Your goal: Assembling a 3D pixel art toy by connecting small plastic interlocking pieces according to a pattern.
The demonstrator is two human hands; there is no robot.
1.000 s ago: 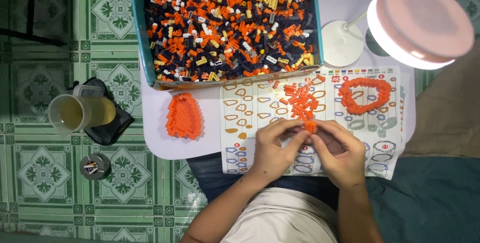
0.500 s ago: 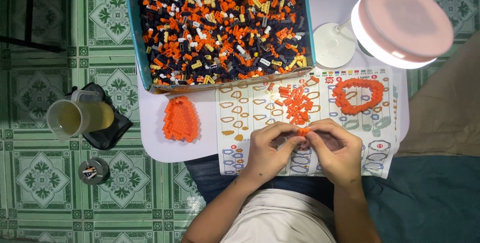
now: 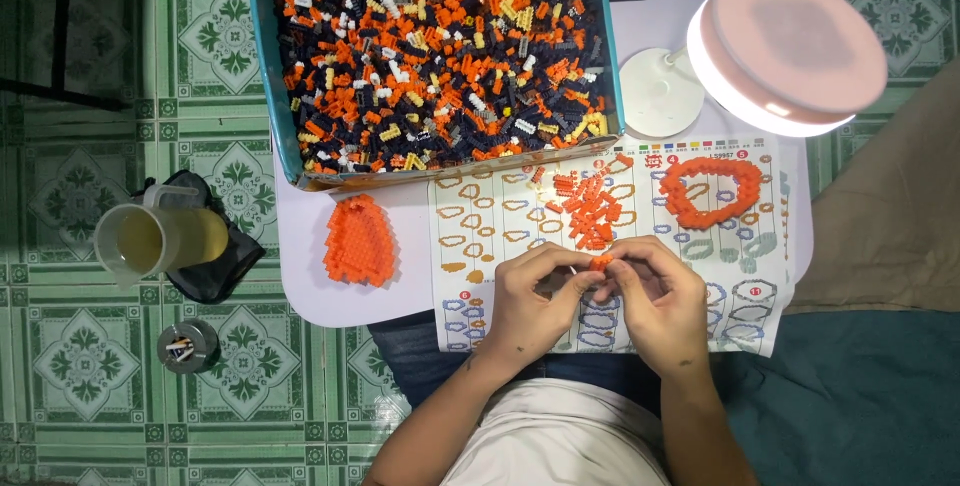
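Note:
My left hand (image 3: 535,306) and my right hand (image 3: 660,306) meet over a printed instruction sheet (image 3: 480,216) at the near edge of a small white table (image 3: 300,276). Between their fingertips they pinch a small orange brick piece (image 3: 601,261). Just beyond the fingers lies a loose pile of orange bricks (image 3: 590,211). An orange ring-shaped build (image 3: 710,191) rests on the sheet to the right. A flat orange shield-shaped build (image 3: 360,241) lies on the table to the left.
A teal tray (image 3: 262,56) full of orange, black, white and yellow bricks fills the far side of the table. A pink round lamp (image 3: 785,51) on a white base (image 3: 655,91) stands at right. On the green tiled floor sit a plastic jug (image 3: 160,236) and a small tin (image 3: 187,346).
Both hands have stayed together over the sheet, working the small orange piece between the fingertips. The camera view has shifted slightly.

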